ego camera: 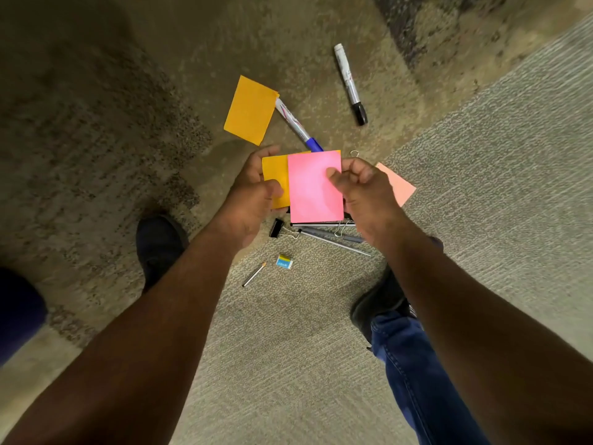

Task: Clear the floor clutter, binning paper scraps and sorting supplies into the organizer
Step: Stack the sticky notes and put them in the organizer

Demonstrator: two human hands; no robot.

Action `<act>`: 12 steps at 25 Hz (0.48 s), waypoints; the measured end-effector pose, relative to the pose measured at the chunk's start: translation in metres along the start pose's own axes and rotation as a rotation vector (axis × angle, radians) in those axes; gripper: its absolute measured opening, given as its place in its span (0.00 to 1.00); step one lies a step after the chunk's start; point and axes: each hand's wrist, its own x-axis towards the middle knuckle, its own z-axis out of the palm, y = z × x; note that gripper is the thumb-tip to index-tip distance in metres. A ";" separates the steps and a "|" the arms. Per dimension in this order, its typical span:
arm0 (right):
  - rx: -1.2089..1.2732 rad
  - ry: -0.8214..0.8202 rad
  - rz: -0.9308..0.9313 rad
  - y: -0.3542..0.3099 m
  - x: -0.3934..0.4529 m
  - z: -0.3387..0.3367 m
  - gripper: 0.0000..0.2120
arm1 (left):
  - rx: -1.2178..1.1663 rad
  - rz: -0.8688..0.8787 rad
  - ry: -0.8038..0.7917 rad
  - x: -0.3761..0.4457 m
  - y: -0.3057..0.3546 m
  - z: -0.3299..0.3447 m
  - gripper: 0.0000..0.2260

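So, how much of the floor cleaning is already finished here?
Little looks finished. The left hand holds an orange paper, the right hand a pink paper. Another orange sheet, two markers, a binder clip and an eraser remain on the carpet.

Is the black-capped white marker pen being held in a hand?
No, the black-capped white marker pen lies alone on the carpet, beyond both hands.
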 end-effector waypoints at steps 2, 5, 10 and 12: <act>-0.092 0.132 -0.017 0.006 0.003 0.008 0.05 | -0.040 -0.016 0.006 0.000 0.005 0.006 0.22; -0.060 0.254 0.041 0.012 0.009 0.021 0.07 | -0.150 -0.063 0.161 0.003 0.008 0.013 0.14; 0.271 0.272 0.214 0.014 0.006 0.043 0.09 | -0.613 -0.201 0.351 0.002 0.001 0.016 0.06; 0.251 0.274 0.186 0.015 0.004 0.049 0.08 | -0.744 -0.255 0.320 0.001 -0.003 0.020 0.08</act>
